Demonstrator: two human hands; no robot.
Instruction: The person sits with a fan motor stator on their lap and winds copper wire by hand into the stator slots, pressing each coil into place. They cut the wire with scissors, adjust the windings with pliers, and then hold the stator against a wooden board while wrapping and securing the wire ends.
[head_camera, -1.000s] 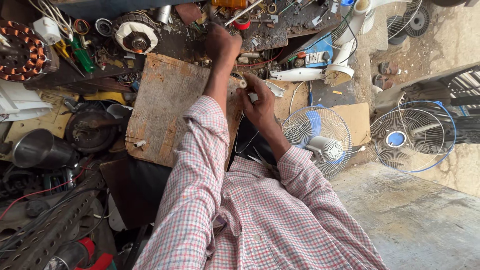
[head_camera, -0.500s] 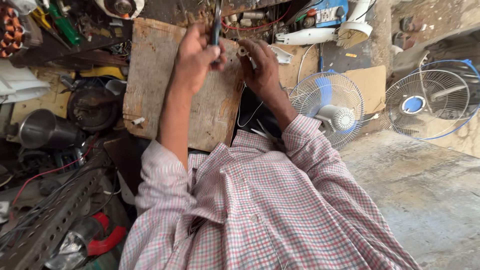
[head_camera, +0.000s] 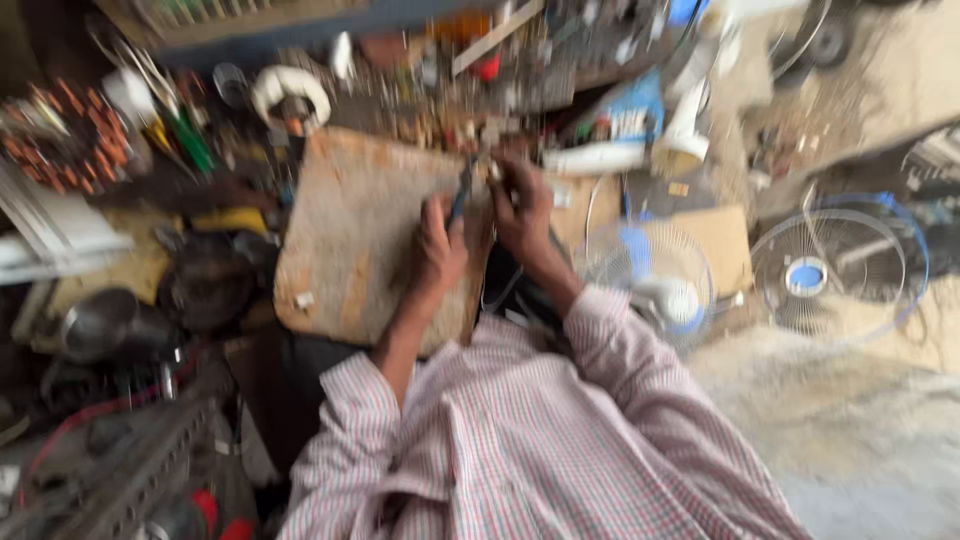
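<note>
Wooden board (head_camera: 350, 240), far right corner: dark slender tool (head_camera: 461, 195) is gripped upright in closed left hand (head_camera: 440, 250); blurred small part (head_camera: 495, 170) is pinched by right hand (head_camera: 522, 205), just right of tool tip.

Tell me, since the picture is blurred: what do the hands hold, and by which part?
Left hand grips a dark slim tool by its lower end. Right hand: cannot tell.

A cluttered workbench (head_camera: 150, 270) fills nine to twelve o'clock. A dusty concrete floor (head_camera: 860, 430) spreads at four o'clock, with a round fan guard (head_camera: 828, 270) at three, in daylight.
</note>
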